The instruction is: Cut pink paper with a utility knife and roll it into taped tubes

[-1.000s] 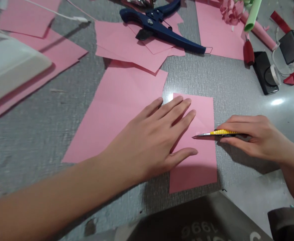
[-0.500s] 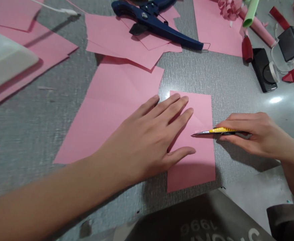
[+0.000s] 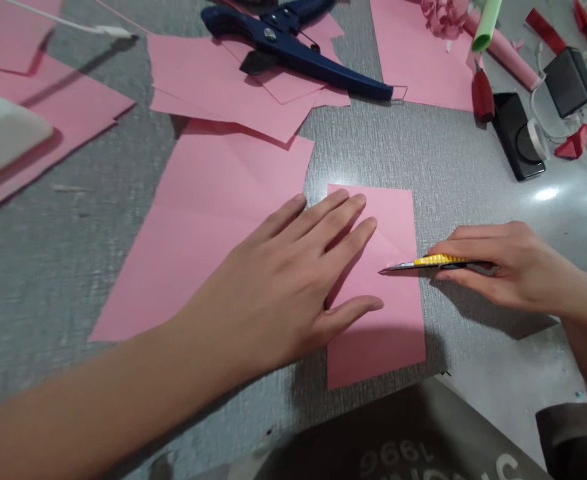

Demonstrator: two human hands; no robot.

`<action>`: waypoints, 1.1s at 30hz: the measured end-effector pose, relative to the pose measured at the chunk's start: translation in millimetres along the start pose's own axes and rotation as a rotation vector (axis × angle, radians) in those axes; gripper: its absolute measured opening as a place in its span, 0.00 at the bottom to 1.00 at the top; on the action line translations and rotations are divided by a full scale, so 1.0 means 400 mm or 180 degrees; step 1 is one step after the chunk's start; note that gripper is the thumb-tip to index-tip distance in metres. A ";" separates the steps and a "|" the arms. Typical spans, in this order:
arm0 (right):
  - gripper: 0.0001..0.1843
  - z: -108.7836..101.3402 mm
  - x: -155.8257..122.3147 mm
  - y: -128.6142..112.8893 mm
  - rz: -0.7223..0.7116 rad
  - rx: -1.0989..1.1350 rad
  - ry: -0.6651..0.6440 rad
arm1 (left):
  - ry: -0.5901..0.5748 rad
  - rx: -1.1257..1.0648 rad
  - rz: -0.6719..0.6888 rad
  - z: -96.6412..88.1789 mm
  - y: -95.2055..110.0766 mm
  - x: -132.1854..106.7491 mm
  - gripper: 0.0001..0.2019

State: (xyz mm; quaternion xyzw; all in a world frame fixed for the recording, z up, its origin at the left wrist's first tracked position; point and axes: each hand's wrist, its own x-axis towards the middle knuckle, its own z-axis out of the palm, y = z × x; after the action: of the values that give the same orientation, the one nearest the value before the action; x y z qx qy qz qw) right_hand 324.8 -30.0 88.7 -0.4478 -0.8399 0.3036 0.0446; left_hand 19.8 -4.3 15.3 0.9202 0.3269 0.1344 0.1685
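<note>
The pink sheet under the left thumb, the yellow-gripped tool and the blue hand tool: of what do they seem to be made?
Pink sheet: matte paper or card, by its thin, crisp edges.
Yellow-gripped tool: shiny tip probably metal, ridged grip perhaps plastic or rubber.
Blue hand tool: even satin surface, coated metal or plastic unclear.

Left hand (image 3: 283, 283) is partly covering pink sheet (image 3: 388, 347) near front edge of surface (image 3: 363, 143).
Right hand (image 3: 516, 267) is partly hiding yellow tool (image 3: 438, 260).
</note>
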 end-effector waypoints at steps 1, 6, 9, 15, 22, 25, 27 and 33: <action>0.11 0.000 -0.001 0.000 -0.0003 -0.0006 -0.0003 | -0.0004 -0.0001 0.0002 0.000 0.000 0.000 0.35; 0.11 0.000 -0.004 0.002 -0.0065 -0.0048 -0.0001 | 0.0007 0.0050 0.0051 0.003 -0.002 -0.002 0.35; 0.11 -0.001 -0.006 0.003 -0.0040 -0.0057 -0.0016 | 0.0015 0.0037 0.0041 0.003 -0.002 -0.003 0.36; 0.11 -0.005 -0.012 0.006 -0.0033 -0.0014 -0.0009 | -0.0019 0.0017 -0.0005 0.001 -0.002 -0.003 0.34; 0.13 -0.006 -0.022 0.010 0.0003 -0.0015 0.0023 | 0.0051 0.0046 0.0064 0.010 -0.008 -0.005 0.36; 0.12 -0.007 -0.026 0.010 0.0002 -0.0029 0.0027 | 0.0093 0.0015 0.0077 0.013 -0.012 -0.006 0.37; 0.12 -0.009 -0.029 0.010 0.0007 -0.0045 0.0020 | 0.0112 -0.0016 0.0077 0.013 -0.014 -0.006 0.37; 0.13 -0.014 -0.039 0.013 0.0028 -0.0069 0.0016 | 0.0117 0.0053 0.0090 0.014 -0.014 -0.006 0.38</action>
State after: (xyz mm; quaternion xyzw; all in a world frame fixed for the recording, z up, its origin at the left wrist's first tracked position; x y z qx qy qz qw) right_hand 340.0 -37.6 93.3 -0.4527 -0.8410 0.2935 0.0405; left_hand 16.9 -2.9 7.7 0.9234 0.3180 0.1510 0.1530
